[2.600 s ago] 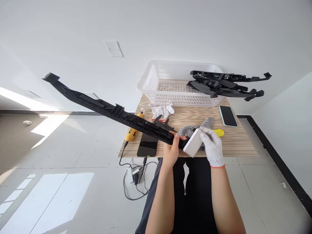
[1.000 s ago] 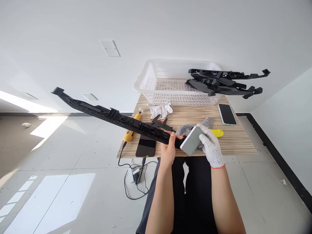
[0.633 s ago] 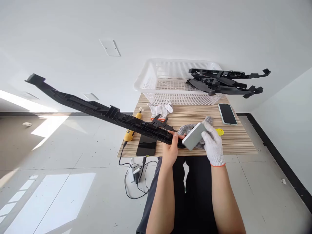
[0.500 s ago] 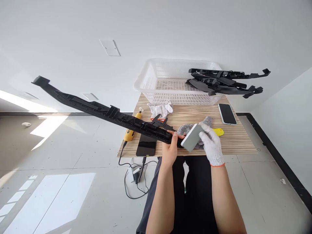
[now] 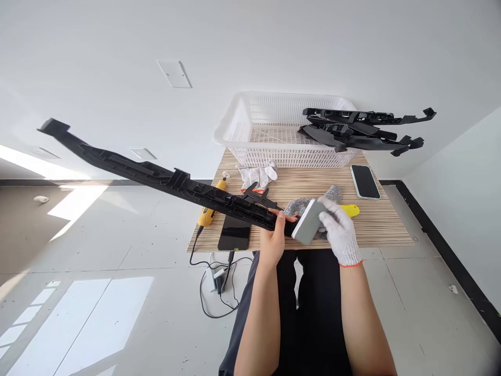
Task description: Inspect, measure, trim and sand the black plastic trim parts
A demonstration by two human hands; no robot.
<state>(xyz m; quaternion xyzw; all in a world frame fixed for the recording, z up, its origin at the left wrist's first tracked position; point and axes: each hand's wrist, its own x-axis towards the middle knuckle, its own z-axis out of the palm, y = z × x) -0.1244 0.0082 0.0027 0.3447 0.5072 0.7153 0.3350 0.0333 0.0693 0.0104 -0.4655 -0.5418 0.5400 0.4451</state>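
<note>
Bare, my left hand (image 5: 275,235) is wrapped round the near end of a long black plastic trim strip (image 5: 152,177), ribbed along its length and reaching up to the far left. My right hand (image 5: 340,230), in a white knit glove with an orange cuff, grips a flat rectangular block (image 5: 309,223) with a grey face and white edge. The block is against or just over the strip's near end, whose tip it hides. Beneath lies a grey cloth (image 5: 334,194), and a yellow-handled tool (image 5: 350,210) shows beside the glove.
A white plastic basket (image 5: 289,156) stands against the wall, black parts (image 5: 352,130) jutting past its right side. The table (image 5: 383,230) also bears a white glove (image 5: 256,176), black calipers (image 5: 260,197), a yellow rotary tool (image 5: 206,216) with cord, and phones (image 5: 235,233) (image 5: 365,182).
The strip's far end has shifted slightly left and up. The grey block has tilted a little in my right hand; both grips stay the same.
</note>
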